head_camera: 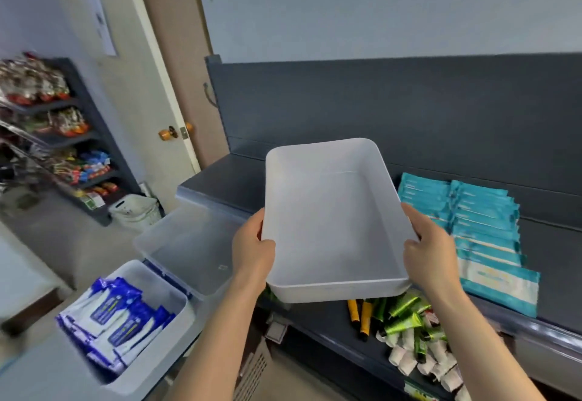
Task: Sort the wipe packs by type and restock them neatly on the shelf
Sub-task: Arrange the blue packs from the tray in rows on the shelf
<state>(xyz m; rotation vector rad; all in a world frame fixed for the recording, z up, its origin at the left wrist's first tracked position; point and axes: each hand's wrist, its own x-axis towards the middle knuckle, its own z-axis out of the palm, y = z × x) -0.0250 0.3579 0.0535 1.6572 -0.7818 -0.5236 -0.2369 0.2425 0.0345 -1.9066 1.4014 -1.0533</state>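
Note:
An empty translucent white bin (330,211) hangs in the air in front of the dark shelf (230,180), tilted so its open side faces me. My left hand (252,249) grips its left rim and my right hand (431,249) grips its right rim. Teal wipe packs (485,237) lie in overlapping rows on the shelf to the right of the bin. Blue-and-white wipe packs (119,318) fill a white bin (176,303) at the lower left.
A clear lid or tray (189,243) lies beside the blue packs' bin. On the lower shelf are green and orange tubes (400,315) and white tubes. A snack rack (63,136), a white basket (135,208) and a door (167,85) stand at the left.

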